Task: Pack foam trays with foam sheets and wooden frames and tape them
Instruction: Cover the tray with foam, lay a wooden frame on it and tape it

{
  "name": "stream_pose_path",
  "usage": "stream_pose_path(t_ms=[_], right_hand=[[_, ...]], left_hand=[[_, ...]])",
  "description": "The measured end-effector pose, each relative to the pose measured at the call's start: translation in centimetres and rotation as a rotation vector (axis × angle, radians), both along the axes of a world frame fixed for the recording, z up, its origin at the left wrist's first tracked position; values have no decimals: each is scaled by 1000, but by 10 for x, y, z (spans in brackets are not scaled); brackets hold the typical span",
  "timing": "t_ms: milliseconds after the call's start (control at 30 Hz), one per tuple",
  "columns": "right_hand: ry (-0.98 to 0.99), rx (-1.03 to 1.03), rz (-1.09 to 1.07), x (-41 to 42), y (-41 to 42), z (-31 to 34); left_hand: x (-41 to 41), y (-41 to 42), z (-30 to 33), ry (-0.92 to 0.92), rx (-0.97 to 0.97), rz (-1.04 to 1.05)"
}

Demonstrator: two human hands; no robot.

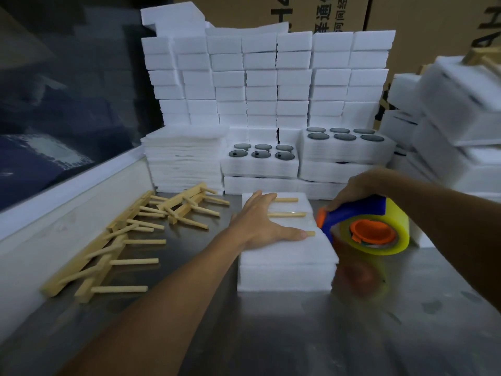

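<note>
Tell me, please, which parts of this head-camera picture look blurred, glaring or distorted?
Head view: the tape dispenser in the right hand smears with motion blur; the right-hand foam stack is blurred too; the steel table shows dull reflections; wide-angle bending curves the edges; lighting is dim.

A foam tray (287, 256) sits at the centre of the table (352, 335), a wooden frame (287, 214) lying on top under the left hand (260, 221). Just right of it, the right hand (357, 188) holds a tape dispenser (366, 226). Loose wooden frames (122, 237) lie at centre left. Stacked foam sheets (184, 158) and foam blocks (271, 77) rise behind, with cardboard boxes (406, 12) along the top edge.
</note>
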State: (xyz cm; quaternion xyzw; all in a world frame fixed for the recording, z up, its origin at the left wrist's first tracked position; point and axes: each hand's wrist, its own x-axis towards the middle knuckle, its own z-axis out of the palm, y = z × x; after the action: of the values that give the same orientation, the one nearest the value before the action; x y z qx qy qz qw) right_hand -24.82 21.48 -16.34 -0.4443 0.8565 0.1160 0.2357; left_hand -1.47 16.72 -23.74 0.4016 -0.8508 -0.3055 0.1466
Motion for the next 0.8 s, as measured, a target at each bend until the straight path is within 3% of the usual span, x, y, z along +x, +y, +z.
stream_pose_path(t_ms=[100,233,300,433,600,800], right_hand=[[85,-161,-23,-8,1,-9],[12,-112,-63,-20,10,-5],[88,-148,-76,-30,15,7],[269,-490,-123,-55,21,22],[499,-699,-84,-33,30,-32],[531,-758,-18,-1,37,-87]], left_hand=[[0,1,1,-6,4,9],[-1,1,0,9,17,13],[-1,1,0,26,24,16],[-1,0,-1,16,12,11],[0,-1,-3,43,24,12],[0,-3,-5,48,22,12]])
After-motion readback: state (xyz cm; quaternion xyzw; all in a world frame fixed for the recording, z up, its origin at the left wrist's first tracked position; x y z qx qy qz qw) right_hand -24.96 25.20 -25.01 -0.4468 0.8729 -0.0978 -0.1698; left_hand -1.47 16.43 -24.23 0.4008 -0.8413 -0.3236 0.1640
